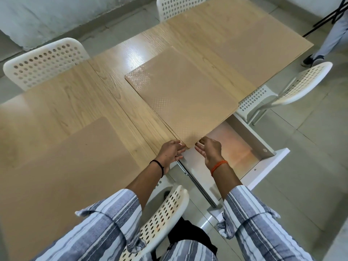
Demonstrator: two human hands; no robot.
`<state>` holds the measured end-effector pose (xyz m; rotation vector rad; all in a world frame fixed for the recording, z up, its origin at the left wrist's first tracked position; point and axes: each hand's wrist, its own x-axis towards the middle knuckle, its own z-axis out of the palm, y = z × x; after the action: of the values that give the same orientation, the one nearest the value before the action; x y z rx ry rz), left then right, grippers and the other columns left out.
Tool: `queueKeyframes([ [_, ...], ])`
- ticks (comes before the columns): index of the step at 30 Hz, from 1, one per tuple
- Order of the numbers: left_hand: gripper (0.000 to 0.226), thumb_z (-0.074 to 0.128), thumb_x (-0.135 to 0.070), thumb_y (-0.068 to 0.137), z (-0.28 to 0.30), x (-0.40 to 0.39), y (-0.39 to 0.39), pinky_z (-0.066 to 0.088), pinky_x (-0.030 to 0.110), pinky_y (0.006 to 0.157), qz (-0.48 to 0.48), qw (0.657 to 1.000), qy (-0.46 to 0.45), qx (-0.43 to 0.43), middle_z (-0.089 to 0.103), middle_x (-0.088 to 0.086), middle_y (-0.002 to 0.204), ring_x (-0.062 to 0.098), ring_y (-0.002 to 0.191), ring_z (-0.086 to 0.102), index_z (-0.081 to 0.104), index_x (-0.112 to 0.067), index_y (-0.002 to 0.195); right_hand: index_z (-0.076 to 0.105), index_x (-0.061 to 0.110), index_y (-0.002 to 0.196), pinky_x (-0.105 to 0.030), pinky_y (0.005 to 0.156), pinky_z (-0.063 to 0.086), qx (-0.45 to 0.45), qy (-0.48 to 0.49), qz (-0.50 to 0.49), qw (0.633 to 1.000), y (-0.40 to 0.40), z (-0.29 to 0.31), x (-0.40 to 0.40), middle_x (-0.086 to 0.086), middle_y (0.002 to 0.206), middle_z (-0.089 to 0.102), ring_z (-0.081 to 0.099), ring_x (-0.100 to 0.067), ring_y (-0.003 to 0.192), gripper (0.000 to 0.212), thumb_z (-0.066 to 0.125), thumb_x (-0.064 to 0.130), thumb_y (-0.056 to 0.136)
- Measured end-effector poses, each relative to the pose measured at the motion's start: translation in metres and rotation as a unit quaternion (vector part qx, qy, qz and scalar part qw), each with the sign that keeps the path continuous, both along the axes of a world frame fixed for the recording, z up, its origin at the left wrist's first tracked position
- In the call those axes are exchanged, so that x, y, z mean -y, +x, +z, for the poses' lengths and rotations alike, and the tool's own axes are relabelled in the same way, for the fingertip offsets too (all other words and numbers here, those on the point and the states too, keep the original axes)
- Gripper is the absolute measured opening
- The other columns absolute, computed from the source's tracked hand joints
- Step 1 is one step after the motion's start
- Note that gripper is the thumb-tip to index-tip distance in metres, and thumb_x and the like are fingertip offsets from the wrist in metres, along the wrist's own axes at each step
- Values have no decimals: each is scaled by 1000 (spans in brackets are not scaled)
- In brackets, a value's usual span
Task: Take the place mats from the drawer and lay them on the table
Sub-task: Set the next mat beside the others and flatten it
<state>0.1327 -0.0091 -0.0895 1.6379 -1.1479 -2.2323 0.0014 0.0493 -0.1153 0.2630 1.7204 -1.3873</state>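
Two hands — left hand point(171, 152) and right hand point(209, 151) — pinch the embossed tan place mat's point(185, 91) rounded corner over the open white drawer point(250, 134).

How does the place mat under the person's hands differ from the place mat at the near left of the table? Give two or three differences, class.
The mat under the hands shows a shiny dotted pattern; the near-left mat looks plain and matt. The first overhangs the table edge above the open drawer, its corner held between the left hand and right hand; the second lies untouched, apparently wholly on the table. Both are tan and rectangular.
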Motion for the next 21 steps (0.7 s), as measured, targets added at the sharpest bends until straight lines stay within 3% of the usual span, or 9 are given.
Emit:
queueKeyframes([
  [6, 31, 44, -10, 99, -1, 5, -3, 55, 33, 87, 27, 999, 22, -6, 64, 15, 125, 27, 112, 64, 48, -3, 129, 59, 7, 99, -43, 88, 57, -34, 59, 29, 997, -5, -6, 1, -6, 95, 59, 59, -23, 97, 10, 61, 15, 92],
  [10, 30, 48, -13, 99, -4, 8, -6, 56, 34, 84, 34, 999, 25, 12, 64, 16, 123, 27, 101, 66, 52, -2, 127, 55, 13, 70, -37, 77, 50, -101, 69, 29, 992, -4, -4, 4, -4, 73, 52, 48, -20, 78, 21, 67, 11, 87],
  [13, 33, 51, -15, 98, -6, 12, -10, 59, 31, 74, 56, 998, 32, 17, 63, 21, 124, 27, 98, 69, 52, 0, 127, 56, 11, 71, -35, 74, 47, -133, 63, 29, 989, -3, 0, 6, -6, 75, 51, 46, -20, 73, 18, 67, 13, 85],
  [16, 21, 57, -17, 96, -4, 23, -17, 59, 29, 67, 115, 993, 23, -2, 68, 18, 111, 22, 81, 69, 59, -1, 111, 56, 8, 72, -33, 69, 51, -120, 20, 47, 991, -1, 6, 6, -6, 73, 54, 53, -21, 74, 17, 62, 13, 87],
  [18, 8, 62, -14, 93, 0, 36, -21, 57, 30, 67, 152, 988, 0, 11, 69, 15, 103, 24, 79, 68, 60, -6, 95, 55, 10, 72, -32, 67, 53, -90, -23, 63, 994, -2, 9, 5, -6, 77, 61, 62, -22, 79, 18, 58, 11, 90],
  [21, 5, 61, -6, 92, 8, 56, -21, 59, 27, 55, 161, 987, -21, 14, 67, 14, 86, 18, 59, 68, 56, -4, 91, 56, 10, 85, -34, 70, 57, -18, -80, 54, 995, -9, 9, 4, -9, 83, 64, 66, -26, 79, 10, 55, 12, 95],
])
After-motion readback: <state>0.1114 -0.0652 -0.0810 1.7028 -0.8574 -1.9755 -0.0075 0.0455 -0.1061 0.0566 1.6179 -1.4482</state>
